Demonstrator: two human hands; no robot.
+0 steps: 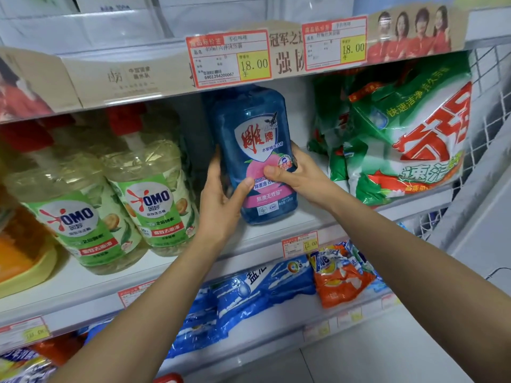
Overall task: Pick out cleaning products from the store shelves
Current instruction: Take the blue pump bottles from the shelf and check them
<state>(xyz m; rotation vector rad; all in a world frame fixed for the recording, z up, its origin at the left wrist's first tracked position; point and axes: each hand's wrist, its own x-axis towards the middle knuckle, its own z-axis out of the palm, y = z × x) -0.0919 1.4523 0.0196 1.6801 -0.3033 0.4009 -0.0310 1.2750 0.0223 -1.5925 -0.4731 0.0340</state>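
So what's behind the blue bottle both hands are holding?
Behind the blue bottle only the pale back panel shows to its right and shadow on its left. Anything directly behind is covered by the bottle, the left hand and the right hand.

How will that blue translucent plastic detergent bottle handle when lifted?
Likely heavy: the large blue translucent plastic bottle takes both left hand and right hand. Walls seem stiff, undented under the thumbs. Glossy surface may slip.

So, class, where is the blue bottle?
Head view, centre: blue bottle, held by left hand and right hand, between OMO bottles on its left and green bags on its right.
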